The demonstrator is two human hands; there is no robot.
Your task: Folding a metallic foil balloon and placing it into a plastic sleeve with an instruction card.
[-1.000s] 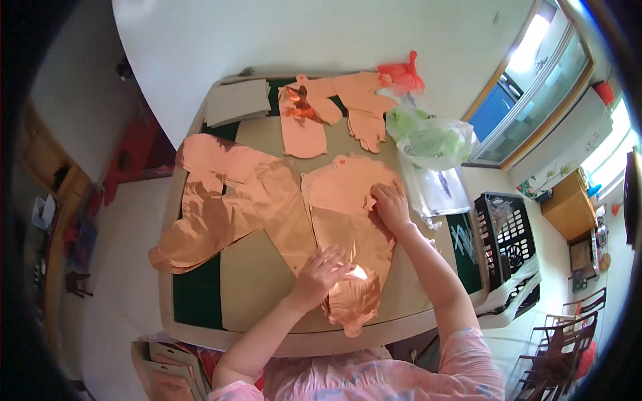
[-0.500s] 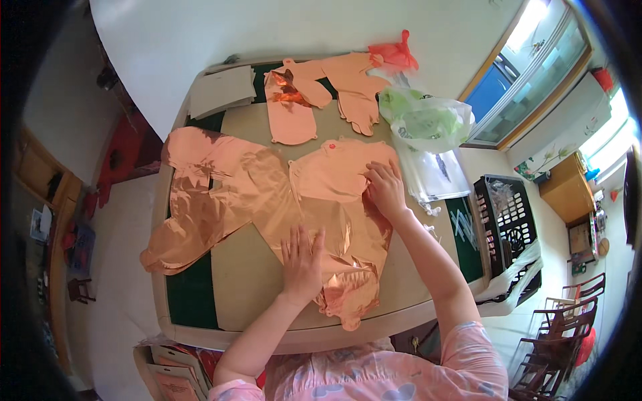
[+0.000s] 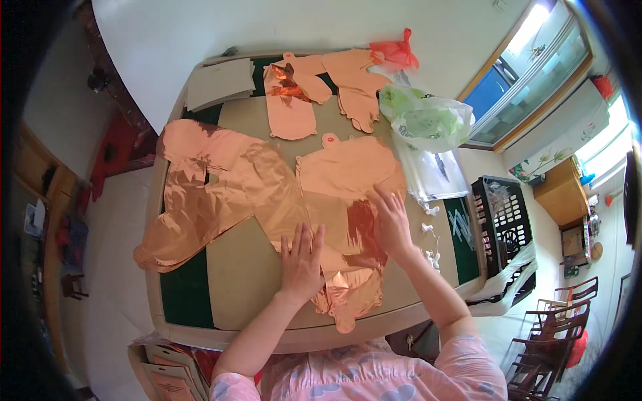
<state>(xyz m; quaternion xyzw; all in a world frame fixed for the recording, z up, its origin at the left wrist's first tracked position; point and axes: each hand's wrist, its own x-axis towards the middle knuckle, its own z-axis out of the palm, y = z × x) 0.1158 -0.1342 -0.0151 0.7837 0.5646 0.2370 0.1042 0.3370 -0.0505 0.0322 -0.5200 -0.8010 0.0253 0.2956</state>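
A flat, uninflated rose-gold foil balloon (image 3: pixel 344 174) lies in front of me, its lower part creased and shiny. My left hand (image 3: pixel 302 264) rests on its left edge with fingers spread flat. My right hand (image 3: pixel 393 224) lies on its right side, fingers extended and slightly bent against the foil. Joined on the left is another wide, wrinkled foil stretch (image 3: pixel 227 174) of the same colour. Farther back lie more flat foil balloon pieces, one rounded (image 3: pixel 292 120) and one with a lobed outline (image 3: pixel 354 83).
Grey cardboard sheets (image 3: pixel 219 83) are stacked at the far left. To the right are a green-white plastic bag (image 3: pixel 428 120), clear plastic sleeves (image 3: pixel 438 175), thin white sticks (image 3: pixel 461 226) and a black crate (image 3: pixel 505 220). A red bag (image 3: pixel 396 52) sits behind; a box of packets (image 3: pixel 167 374) stands below the table's near edge.
My right hand has moved down along the foil's right side. The upper part of the balloon lies flatter and spreads wider. My left hand stays nearly in place.
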